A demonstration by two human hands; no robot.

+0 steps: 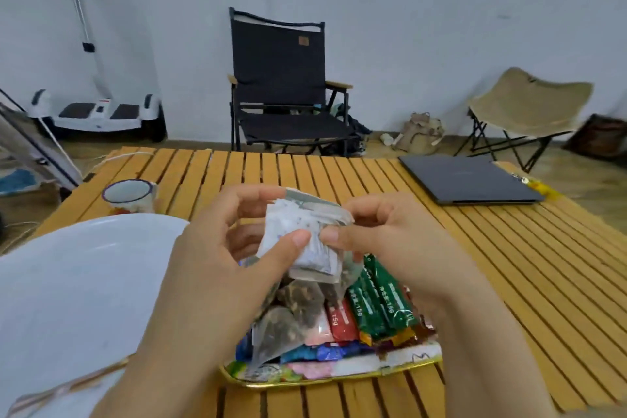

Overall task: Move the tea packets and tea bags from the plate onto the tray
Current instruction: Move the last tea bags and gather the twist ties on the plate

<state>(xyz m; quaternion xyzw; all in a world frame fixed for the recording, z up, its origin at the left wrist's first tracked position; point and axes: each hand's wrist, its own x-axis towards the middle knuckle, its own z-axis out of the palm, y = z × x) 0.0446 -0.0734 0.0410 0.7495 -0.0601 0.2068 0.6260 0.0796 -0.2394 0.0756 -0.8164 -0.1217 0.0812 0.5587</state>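
- Head view, far left: the white plate (78, 282) sits on the wooden table (509, 265), with a cup (128, 195) behind it.
- Left hand (217, 258) pinches a pale tea packet (298, 237) from its left side.
- Right hand (383, 241) pinches the same packet from the right, above the tray (305, 378).
- Tea bags (291, 316) and green packets (383, 302) are piled on the tray; the print is too blurry to read.
- Far right lies a shut laptop (468, 180).

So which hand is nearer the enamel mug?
Left. The left hand is just right of the mug; the right hand is farther right, beyond the tea bags.
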